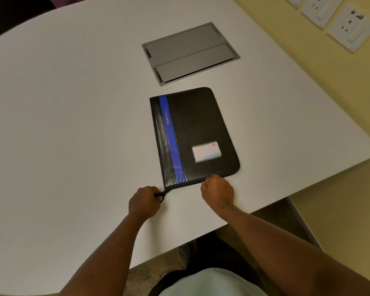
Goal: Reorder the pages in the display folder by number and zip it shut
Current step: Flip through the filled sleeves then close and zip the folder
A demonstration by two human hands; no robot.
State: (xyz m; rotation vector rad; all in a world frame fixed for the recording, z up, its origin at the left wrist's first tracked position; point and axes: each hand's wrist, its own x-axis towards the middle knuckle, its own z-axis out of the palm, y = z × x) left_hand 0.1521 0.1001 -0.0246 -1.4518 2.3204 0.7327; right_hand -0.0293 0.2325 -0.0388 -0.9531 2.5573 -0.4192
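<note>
- The closed black display folder point(198, 133) lies flat on the white table point(73, 124), at 6 o'clock from the grey cable hatch point(190, 53).
- The left hand point(144, 202), fingers curled, pinches the zip pull point(161, 194) at the folder's 7 o'clock corner.
- The right hand point(218, 192), knuckles up, fingers curled, grips the folder's near edge at 6 o'clock.
- Both forearms reach in from 5 and 6 o'clock.

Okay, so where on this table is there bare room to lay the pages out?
The widest bare stretch of table is left of the folder, reaching the curved far edge. A narrower strip runs between the folder and the table's right edge. It is crowded at the near edge, where the left hand and right hand grip the folder, and beyond it by the grey hatch.
</note>
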